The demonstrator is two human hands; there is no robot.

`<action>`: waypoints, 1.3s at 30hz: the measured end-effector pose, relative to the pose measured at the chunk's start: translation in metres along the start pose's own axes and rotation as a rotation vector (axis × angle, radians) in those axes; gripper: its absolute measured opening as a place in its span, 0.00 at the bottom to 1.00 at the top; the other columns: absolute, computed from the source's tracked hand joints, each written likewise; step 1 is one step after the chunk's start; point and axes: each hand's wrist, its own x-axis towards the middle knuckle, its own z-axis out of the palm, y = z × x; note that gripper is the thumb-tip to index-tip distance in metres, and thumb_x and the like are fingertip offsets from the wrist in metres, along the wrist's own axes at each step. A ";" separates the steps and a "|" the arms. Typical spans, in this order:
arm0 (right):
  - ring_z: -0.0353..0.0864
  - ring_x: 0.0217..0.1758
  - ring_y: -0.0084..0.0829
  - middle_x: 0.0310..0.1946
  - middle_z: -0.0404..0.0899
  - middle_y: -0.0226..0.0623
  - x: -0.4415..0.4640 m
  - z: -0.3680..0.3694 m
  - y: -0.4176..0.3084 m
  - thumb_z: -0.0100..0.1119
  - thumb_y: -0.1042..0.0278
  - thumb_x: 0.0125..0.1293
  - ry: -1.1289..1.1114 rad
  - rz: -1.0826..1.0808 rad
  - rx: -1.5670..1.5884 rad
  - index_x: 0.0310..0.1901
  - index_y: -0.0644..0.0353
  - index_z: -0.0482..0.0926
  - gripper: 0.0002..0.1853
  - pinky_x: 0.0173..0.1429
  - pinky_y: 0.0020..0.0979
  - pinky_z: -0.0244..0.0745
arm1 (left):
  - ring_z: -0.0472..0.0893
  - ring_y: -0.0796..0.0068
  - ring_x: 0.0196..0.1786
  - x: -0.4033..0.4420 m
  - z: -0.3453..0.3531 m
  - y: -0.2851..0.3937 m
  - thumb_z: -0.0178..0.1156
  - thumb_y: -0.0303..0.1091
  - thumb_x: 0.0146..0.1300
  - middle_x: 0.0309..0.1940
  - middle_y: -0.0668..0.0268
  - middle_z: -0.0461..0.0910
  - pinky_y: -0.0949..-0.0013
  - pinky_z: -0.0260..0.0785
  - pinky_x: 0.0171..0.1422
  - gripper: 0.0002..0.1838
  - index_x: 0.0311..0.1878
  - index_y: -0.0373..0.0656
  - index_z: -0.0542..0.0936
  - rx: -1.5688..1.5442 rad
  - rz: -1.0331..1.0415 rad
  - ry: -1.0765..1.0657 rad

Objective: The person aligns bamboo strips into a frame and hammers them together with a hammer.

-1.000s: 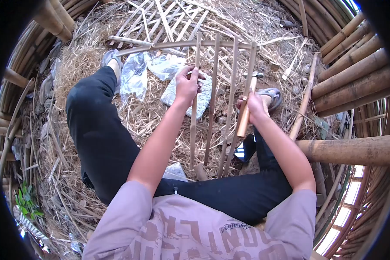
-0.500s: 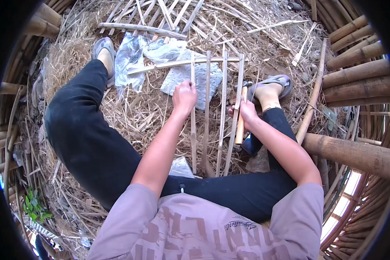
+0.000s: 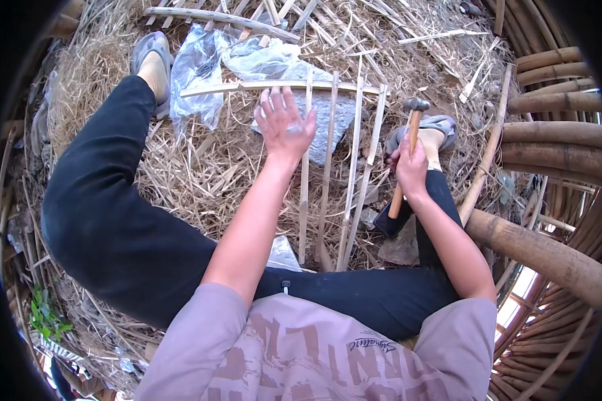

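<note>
My right hand is wrapped round the wooden handle of a hammer, its metal head pointing up and away from me. My left hand lies with fingers spread, the fingertips at a curved bamboo crosspiece. Several thin bamboo slats run from that crosspiece toward my lap, side by side. Under the crosspiece sits a flat grey stone block, partly covered by my left hand and the slats. Whether my fingertips press on the crosspiece or hover over it, I cannot tell.
Clear plastic bags lie beside the block. Another slatted bamboo piece rests farther off. Shavings and straw cover the ground. A thick bamboo pole juts in at right, near stacked bamboo. A dark object is by my right leg.
My left hand has opened from a closed grip and moved up toward the crosspiece. My right hand has shifted right with the hammer, whose head is now raised clear of the slats.
</note>
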 end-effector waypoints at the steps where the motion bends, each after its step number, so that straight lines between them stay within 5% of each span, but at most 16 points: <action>1: 0.81 0.25 0.29 0.22 0.78 0.37 0.000 0.000 -0.015 0.49 0.53 0.82 0.050 -0.111 -0.098 0.42 0.62 0.73 0.18 0.28 0.36 0.73 | 0.48 0.45 0.83 0.004 0.005 -0.002 0.57 0.65 0.66 0.79 0.49 0.54 0.30 0.45 0.79 0.48 0.77 0.36 0.61 0.033 0.027 0.025; 4: 0.76 0.21 0.33 0.20 0.75 0.39 -0.002 0.008 -0.064 0.50 0.53 0.82 -0.041 -0.309 -0.255 0.44 0.62 0.74 0.18 0.28 0.40 0.70 | 0.36 0.49 0.86 0.016 0.024 -0.004 0.53 0.75 0.64 0.85 0.54 0.39 0.24 0.27 0.80 0.60 0.83 0.38 0.48 0.087 0.096 0.046; 5: 0.80 0.22 0.46 0.21 0.77 0.47 -0.002 0.014 -0.081 0.51 0.56 0.81 -0.112 -0.275 -0.324 0.45 0.63 0.74 0.15 0.31 0.47 0.71 | 0.34 0.50 0.87 0.020 0.032 -0.006 0.51 0.78 0.63 0.86 0.55 0.36 0.23 0.24 0.80 0.61 0.84 0.38 0.46 0.076 0.108 0.018; 9: 0.81 0.35 0.64 0.26 0.80 0.61 0.003 0.047 -0.109 0.53 0.63 0.78 -0.239 -0.554 -0.434 0.48 0.63 0.71 0.11 0.38 0.59 0.71 | 0.29 0.55 0.87 0.021 0.043 -0.013 0.48 0.83 0.60 0.87 0.60 0.32 0.20 0.20 0.78 0.65 0.84 0.40 0.43 0.077 0.115 -0.040; 20: 0.81 0.30 0.65 0.23 0.79 0.59 0.021 0.088 -0.115 0.48 0.63 0.80 -0.280 -0.532 -0.702 0.50 0.62 0.67 0.10 0.34 0.60 0.72 | 0.32 0.55 0.87 0.025 0.040 -0.013 0.45 0.79 0.63 0.87 0.63 0.35 0.19 0.22 0.79 0.60 0.85 0.43 0.44 0.033 0.089 -0.105; 25: 0.83 0.30 0.62 0.25 0.81 0.57 0.006 0.093 -0.108 0.50 0.60 0.79 -0.112 -0.592 -0.527 0.49 0.60 0.67 0.11 0.34 0.60 0.75 | 0.32 0.55 0.87 0.024 0.042 -0.015 0.45 0.79 0.63 0.87 0.61 0.35 0.18 0.23 0.78 0.59 0.85 0.43 0.46 0.032 0.092 -0.087; 28: 0.81 0.30 0.63 0.24 0.79 0.58 0.015 0.094 -0.105 0.50 0.65 0.79 -0.305 -0.529 -0.799 0.51 0.61 0.68 0.09 0.32 0.58 0.72 | 0.32 0.54 0.87 0.024 0.043 -0.013 0.45 0.79 0.62 0.87 0.61 0.35 0.18 0.24 0.78 0.59 0.84 0.44 0.47 0.106 0.095 -0.102; 33: 0.82 0.27 0.59 0.22 0.77 0.54 -0.005 0.097 -0.119 0.50 0.64 0.80 -0.038 -0.573 -0.338 0.47 0.61 0.71 0.09 0.30 0.52 0.71 | 0.34 0.54 0.87 0.026 0.038 -0.013 0.51 0.76 0.62 0.87 0.63 0.36 0.19 0.33 0.79 0.60 0.84 0.43 0.47 0.018 0.082 -0.089; 39: 0.81 0.25 0.57 0.19 0.75 0.51 0.009 0.101 -0.098 0.47 0.60 0.82 -0.025 -0.573 -0.507 0.44 0.62 0.72 0.13 0.29 0.52 0.70 | 0.36 0.53 0.87 0.025 0.038 -0.012 0.53 0.75 0.61 0.86 0.61 0.39 0.18 0.36 0.77 0.59 0.84 0.42 0.49 0.059 0.094 -0.063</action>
